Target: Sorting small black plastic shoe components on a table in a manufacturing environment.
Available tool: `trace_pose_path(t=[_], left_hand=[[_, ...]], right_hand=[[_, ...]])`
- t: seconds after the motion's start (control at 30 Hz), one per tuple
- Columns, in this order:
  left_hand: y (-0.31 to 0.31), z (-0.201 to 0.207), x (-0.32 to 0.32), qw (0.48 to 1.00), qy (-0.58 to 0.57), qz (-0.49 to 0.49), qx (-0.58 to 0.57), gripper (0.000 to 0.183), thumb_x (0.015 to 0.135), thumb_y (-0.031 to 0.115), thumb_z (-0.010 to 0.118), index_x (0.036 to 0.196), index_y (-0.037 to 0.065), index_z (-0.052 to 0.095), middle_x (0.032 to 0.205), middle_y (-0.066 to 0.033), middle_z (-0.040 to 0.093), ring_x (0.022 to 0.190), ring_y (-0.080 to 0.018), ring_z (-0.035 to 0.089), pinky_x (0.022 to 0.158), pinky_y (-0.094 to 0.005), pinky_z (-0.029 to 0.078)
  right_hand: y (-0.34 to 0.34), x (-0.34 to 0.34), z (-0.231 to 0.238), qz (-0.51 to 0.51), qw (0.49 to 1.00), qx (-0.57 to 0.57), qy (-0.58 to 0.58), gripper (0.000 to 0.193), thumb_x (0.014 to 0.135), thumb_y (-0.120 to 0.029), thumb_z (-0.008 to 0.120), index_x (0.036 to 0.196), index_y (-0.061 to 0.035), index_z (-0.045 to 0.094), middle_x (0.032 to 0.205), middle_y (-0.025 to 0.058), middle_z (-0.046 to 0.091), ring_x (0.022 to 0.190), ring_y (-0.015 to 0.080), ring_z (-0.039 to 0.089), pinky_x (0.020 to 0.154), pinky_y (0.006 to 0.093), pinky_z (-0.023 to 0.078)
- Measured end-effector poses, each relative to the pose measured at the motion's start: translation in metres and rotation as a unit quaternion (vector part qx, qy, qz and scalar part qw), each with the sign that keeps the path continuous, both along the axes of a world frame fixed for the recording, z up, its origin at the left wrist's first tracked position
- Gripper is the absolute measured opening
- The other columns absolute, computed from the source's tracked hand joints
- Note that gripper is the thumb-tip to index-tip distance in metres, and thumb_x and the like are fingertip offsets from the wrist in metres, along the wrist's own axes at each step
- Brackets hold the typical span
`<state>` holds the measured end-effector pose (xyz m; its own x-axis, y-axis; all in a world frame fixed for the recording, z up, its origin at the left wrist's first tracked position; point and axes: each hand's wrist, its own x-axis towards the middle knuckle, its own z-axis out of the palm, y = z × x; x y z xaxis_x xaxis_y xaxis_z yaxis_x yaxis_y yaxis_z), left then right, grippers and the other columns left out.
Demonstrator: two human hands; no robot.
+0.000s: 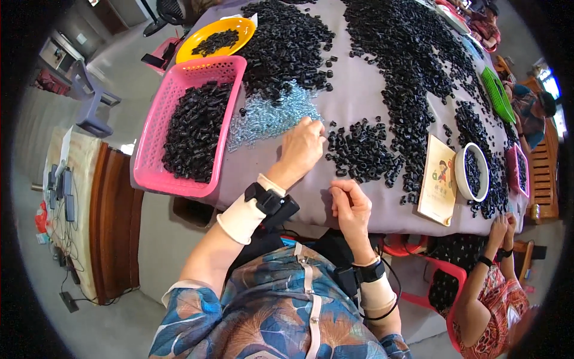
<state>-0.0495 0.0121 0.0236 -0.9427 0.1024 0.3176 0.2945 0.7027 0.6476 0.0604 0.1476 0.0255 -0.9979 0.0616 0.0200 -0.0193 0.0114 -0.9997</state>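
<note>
My left hand [304, 145] is closed, fingers bent together, at the right edge of a heap of small clear bluish pieces [266, 116]. What its fingertips hold, if anything, is hidden. Close to the near table edge, my right hand [351, 202] has its thumb and fingers curled in. Anything inside it is too small or covered to name. Just beyond the right hand lies a small pile of black ring-like plastic parts [363, 149]. A pink basket [224, 137] filled with black parts [197, 131] stands left of my left hand.
A yellow plate [244, 31] holds black parts behind the basket. Larger black heaps [400, 60] spread over the cloth-covered table [359, 90]. To the right are a booklet [438, 182], a white bowl [483, 185] and a green basket [496, 96]. Another person's hands [504, 227] rest at the edge.
</note>
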Motion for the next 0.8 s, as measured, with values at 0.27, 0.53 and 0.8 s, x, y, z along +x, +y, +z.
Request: trace_pose_path(t=[0.27, 0.53, 0.8], left_hand=[[0.008, -0.015, -0.004, 0.999, 0.002, 0.032, -0.031, 0.004, 0.081, 0.009, 0.055, 0.082, 0.007, 0.051, 0.084, -0.0109, 0.053, 0.075, -0.0326, 0.057, 0.063, -0.0429, 0.045], [-0.011, -0.012, 0.015, 0.994, 0.035, -0.076, 0.075, 0.005, 0.084, 0.008, 0.051, 0.087, 0.004, 0.051, 0.081, -0.0100, 0.054, 0.068, -0.0255, 0.055, 0.063, -0.0347, 0.043], [-0.008, 0.006, 0.069, 0.910, -0.272, -0.176, 0.259, 0.003, 0.088, 0.006, 0.050, 0.089, 0.004, 0.052, 0.073, 0.0043, 0.049, 0.064, -0.0034, 0.044, 0.054, -0.0198, 0.037]], right_hand=[[0.003, -0.003, -0.007, 0.003, 0.999, 0.037, 0.026, 0.008, 0.083, 0.001, 0.056, 0.089, 0.0015, 0.060, 0.072, 0.0026, 0.056, 0.054, 0.0051, 0.048, 0.048, 0.0197, 0.039], [0.002, -0.003, -0.003, -0.004, 1.000, 0.022, -0.015, 0.012, 0.085, -0.001, 0.055, 0.096, -0.0011, 0.059, 0.076, 0.0011, 0.057, 0.058, 0.0045, 0.050, 0.050, 0.0186, 0.041], [-0.001, -0.002, -0.001, 0.000, 0.997, -0.058, -0.043, 0.014, 0.087, 0.001, 0.052, 0.100, -0.0013, 0.056, 0.087, 0.0008, 0.056, 0.062, 0.0047, 0.051, 0.051, 0.0180, 0.044]])
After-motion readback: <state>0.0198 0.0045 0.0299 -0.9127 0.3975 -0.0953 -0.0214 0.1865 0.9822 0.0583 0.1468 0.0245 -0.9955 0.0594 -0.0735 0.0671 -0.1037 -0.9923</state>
